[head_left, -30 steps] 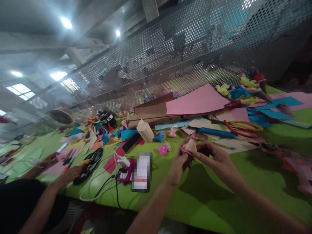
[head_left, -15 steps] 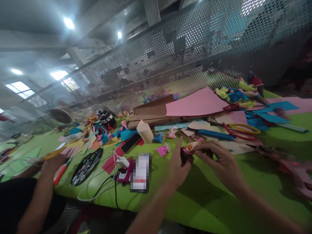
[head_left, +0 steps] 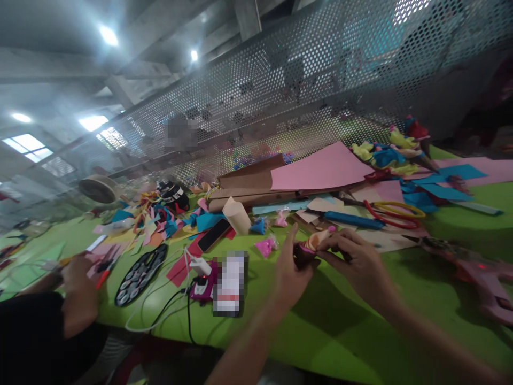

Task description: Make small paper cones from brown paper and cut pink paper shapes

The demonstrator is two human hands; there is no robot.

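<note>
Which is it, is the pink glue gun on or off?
On, most likely: a small red light glows on the pink glue gun.

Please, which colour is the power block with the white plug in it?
The power block is magenta, best seen in the head view, the only one.

Both your forearms reach in from the bottom of the view, your left forearm [head_left: 245, 342] slanting up and to the right, your right forearm [head_left: 435, 339] slanting up and to the left. They are bare, and so are your hands. Your left hand [head_left: 289, 267] is curled, with one finger pointing up and its lower digits bent inward. Your right hand [head_left: 355, 254] comes in from the other side, knuckles up, with its fingers bent and their tips drawn together toward your left. Your hands are close together at the fingertips, your wrists well apart.
</note>
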